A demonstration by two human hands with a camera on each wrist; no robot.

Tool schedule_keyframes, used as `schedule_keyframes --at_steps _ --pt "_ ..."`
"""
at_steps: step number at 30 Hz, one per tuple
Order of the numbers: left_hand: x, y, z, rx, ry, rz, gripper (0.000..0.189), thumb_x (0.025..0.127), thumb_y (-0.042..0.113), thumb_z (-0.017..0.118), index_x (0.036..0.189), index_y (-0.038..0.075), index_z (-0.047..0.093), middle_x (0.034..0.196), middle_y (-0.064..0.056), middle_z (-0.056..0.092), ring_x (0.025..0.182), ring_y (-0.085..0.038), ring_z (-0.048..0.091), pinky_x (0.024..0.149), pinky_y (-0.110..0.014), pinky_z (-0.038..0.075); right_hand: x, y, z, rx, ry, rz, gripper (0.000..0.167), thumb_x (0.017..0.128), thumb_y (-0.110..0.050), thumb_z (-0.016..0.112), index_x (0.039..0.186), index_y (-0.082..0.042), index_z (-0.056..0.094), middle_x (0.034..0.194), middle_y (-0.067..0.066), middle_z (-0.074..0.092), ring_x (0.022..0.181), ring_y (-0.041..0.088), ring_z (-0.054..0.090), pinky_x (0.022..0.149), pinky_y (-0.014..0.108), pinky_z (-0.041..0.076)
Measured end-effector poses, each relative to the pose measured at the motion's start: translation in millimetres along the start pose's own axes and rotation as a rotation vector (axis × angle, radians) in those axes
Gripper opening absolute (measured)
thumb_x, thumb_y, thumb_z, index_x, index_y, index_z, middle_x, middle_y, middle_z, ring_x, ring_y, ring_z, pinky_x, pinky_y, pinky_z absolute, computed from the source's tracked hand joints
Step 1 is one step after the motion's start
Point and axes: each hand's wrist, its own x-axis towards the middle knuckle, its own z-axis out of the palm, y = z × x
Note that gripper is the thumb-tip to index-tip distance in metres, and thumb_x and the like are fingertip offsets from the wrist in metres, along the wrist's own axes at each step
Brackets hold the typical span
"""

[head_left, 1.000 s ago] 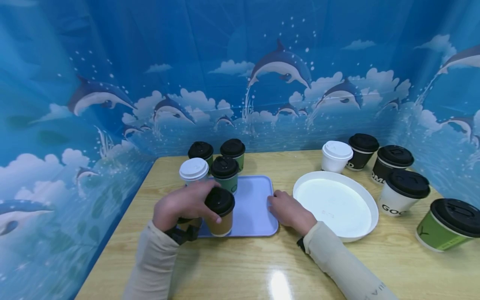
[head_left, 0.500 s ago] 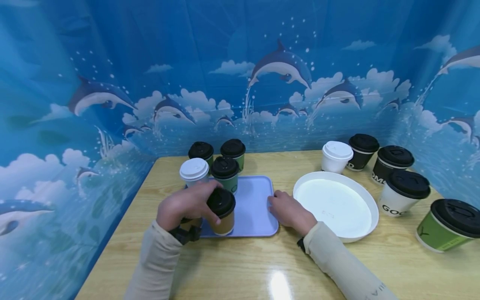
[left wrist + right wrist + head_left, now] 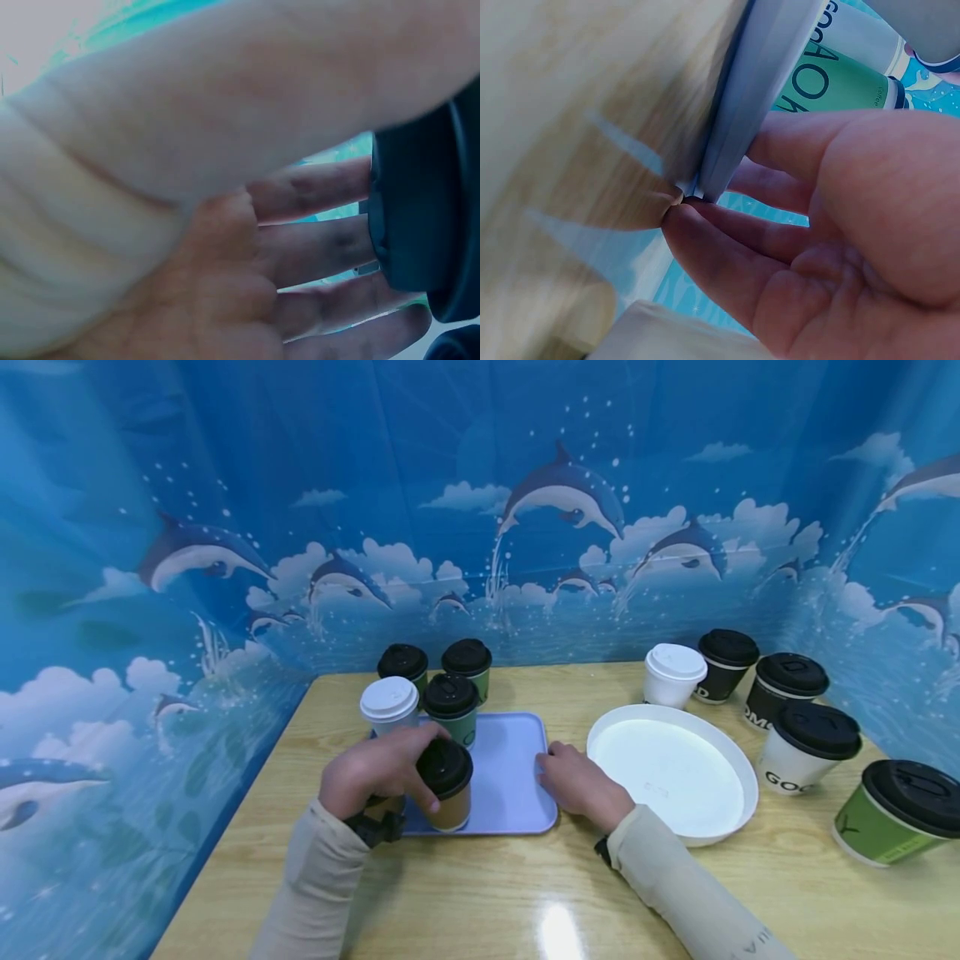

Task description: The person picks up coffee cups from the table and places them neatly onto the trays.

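My left hand (image 3: 375, 767) grips a brown paper coffee cup (image 3: 453, 810) near its black lid, at the front of the lavender tray (image 3: 512, 768). The left wrist view shows that black lid (image 3: 414, 202) close up, with the fingers reaching along it. A second brown cup (image 3: 387, 808) is mostly hidden behind the left wrist. Behind the gripped cup stand a green cup with a black lid (image 3: 453, 727) and a white-lidded cup (image 3: 389, 702). My right hand (image 3: 581, 783) pinches the tray's right edge; in the right wrist view the thumb lies against the rim (image 3: 761, 90).
Two black-lidded green cups (image 3: 467, 662) stand behind the tray. A round white dish (image 3: 671, 772) sits right of my right hand. Around it are a small white cup (image 3: 672, 681), dark cups (image 3: 780, 689), a large white cup (image 3: 802, 756) and a green cup (image 3: 888, 827).
My left hand, with the brown cup, has shifted slightly to the right. The right hand and the tray stay where they were.
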Motion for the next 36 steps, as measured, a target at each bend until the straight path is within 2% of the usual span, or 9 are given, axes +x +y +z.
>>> schedule_keyframes --at_steps 8,19,26,36 --pt "1.2 -0.9 0.2 0.001 0.007 -0.005 0.086 0.074 0.018 0.095 0.147 0.014 0.050 0.142 -0.013 0.056 0.126 -0.030 0.055 0.107 -0.051 0.045 -0.4 -0.8 -1.0 0.016 -0.014 0.018 0.035 0.107 -0.013 0.055 0.135 0.006 0.062 0.132 0.029 0.058 0.119 0.042 0.060 0.098 0.054 0.051" --pt "2.8 -2.0 -0.2 -0.006 -0.002 0.002 0.089 0.075 0.021 0.095 0.149 0.013 0.048 0.143 -0.014 0.055 0.127 -0.031 0.055 0.106 -0.052 0.045 1.5 0.1 0.5 0.005 -0.018 0.020 0.035 0.107 -0.015 0.056 0.134 0.005 0.063 0.132 0.028 0.058 0.118 0.041 0.061 0.097 0.053 0.052" --pt "3.2 -2.1 0.3 -0.007 -0.008 0.004 0.094 0.075 0.021 0.095 0.154 0.012 0.044 0.146 -0.014 0.053 0.129 -0.031 0.054 0.107 -0.052 0.044 0.0 -0.5 0.3 -0.013 0.017 -0.014 0.029 0.105 -0.012 0.057 0.127 0.006 0.066 0.123 0.028 0.061 0.109 0.040 0.064 0.091 0.052 0.054" --pt "10.2 -1.6 3.1 -0.004 -0.004 -0.028 0.094 0.075 0.024 0.095 0.154 0.015 0.045 0.146 -0.012 0.053 0.127 -0.030 0.054 0.106 -0.052 0.045 -0.1 0.0 0.0 -0.015 0.026 -0.026 0.028 0.105 -0.011 0.057 0.124 0.007 0.066 0.120 0.028 0.061 0.106 0.040 0.064 0.090 0.053 0.054"
